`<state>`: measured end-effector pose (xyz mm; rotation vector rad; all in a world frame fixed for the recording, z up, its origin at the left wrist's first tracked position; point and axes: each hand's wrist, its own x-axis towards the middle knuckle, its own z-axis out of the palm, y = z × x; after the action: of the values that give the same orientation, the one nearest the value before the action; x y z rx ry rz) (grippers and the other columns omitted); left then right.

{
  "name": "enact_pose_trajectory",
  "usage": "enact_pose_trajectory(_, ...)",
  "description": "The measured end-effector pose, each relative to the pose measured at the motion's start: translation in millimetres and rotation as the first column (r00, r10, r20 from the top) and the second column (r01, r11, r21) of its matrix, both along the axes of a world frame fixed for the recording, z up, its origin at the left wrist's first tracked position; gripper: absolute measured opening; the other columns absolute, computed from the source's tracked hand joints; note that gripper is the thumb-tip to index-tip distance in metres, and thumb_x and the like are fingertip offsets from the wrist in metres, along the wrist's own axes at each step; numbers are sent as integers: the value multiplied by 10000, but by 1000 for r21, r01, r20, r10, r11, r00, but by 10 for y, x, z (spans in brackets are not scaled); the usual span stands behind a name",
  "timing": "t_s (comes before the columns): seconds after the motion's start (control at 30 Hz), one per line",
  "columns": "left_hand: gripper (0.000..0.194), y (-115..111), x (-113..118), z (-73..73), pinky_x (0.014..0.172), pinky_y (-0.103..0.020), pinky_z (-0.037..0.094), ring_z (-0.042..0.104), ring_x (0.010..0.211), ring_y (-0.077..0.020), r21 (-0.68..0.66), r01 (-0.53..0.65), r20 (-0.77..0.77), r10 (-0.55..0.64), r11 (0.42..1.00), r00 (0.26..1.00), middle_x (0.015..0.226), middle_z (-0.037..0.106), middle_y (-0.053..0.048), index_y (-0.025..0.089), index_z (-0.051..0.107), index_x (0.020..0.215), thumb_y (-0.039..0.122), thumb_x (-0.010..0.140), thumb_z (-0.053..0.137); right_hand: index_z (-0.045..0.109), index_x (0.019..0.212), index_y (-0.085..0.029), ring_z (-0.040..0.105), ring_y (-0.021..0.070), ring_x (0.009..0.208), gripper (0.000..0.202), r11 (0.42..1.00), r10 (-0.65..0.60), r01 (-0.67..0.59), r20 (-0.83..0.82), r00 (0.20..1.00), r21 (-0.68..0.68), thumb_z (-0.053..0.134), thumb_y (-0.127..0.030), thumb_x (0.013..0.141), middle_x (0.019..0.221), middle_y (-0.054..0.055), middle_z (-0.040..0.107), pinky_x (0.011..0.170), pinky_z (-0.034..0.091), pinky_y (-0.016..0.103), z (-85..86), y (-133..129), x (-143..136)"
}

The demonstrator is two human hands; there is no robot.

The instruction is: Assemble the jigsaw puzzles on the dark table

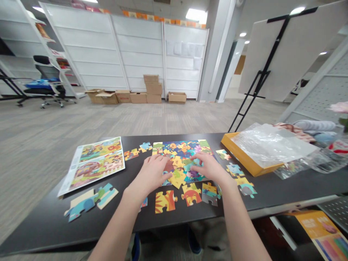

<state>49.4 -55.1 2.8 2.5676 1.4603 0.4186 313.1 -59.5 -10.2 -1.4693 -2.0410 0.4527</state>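
Note:
My left hand (152, 169) rests over the left part of a colourful puzzle board (199, 177), its fingers stretched and the thumb apart near a yellow-green puzzle piece (178, 178). My right hand (208, 166) is over the board's right part, fingers apart, beside a green-teal puzzle piece (188, 165). Whether the fingertips touch these pieces I cannot tell. Several loose pieces lie on the board between my hands. In front of the board are a yellow puzzle piece with leaf shapes (164, 201), one with an orange-red animal face (191, 194) and a blue-grey one (210, 194).
A picture sheet (99, 165) lies left on the black table (119, 226), with blue puzzle pieces (83, 206) before it. More pieces (235, 169) lie on the right, near a yellow box lid or tray (250, 163) under clear plastic wrap (268, 145). An easel (255, 87) stands behind.

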Motion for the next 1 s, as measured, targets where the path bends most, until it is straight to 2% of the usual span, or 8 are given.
enact_pose_trajectory(0.13,394,-87,55,56,1032,-510,443,569,1236,-349,-14,73,-26,-73,997,997,1232,692,-129,203,663,1173,362,820,734,760,986,-231,633,210,879,205,997,71,-70,21,997,-19,758,-325,805,1028,65,727,841,477,355,-7,-5,-98)
enact_pose_trajectory(0.23,463,-138,118,89,1002,-505,472,585,1197,-352,-61,143,-20,-145,988,989,1186,704,-117,202,669,1153,382,750,807,763,950,-222,643,229,927,185,998,59,-57,83,995,-31,752,-345,812,1016,66,730,856,479,365,-21,10,-116)
enact_pose_trajectory(0.4,593,-136,136,52,1020,-461,486,576,1229,-329,-168,251,63,-244,953,968,1258,689,-100,223,652,1233,274,683,869,748,936,-222,661,228,966,149,999,33,-30,122,992,-33,758,-285,802,1038,61,731,864,491,353,-90,62,7)
enact_pose_trajectory(0.57,599,-102,123,18,1047,-411,473,580,1246,-302,-209,263,86,-250,942,964,1291,682,-97,227,642,1276,166,709,827,731,943,-202,656,238,1000,153,999,13,-8,145,989,-39,758,-264,806,1075,77,727,895,489,369,-122,79,136)
enact_pose_trajectory(0.83,587,-79,137,3,994,-413,468,568,1173,-313,-217,247,36,-245,944,969,1226,650,-103,194,640,1248,395,729,825,736,996,-194,663,248,1009,206,997,-8,23,189,982,-80,753,-221,792,1091,86,739,916,482,370,-14,23,153)
enact_pose_trajectory(1.0,598,-81,147,1,969,-403,471,563,1144,-317,-217,228,9,-232,949,973,1164,641,-106,176,661,1210,446,708,841,726,1061,-194,641,264,1049,297,990,-32,57,197,980,-126,767,-218,767,1132,85,729,924,474,370,35,-18,157)
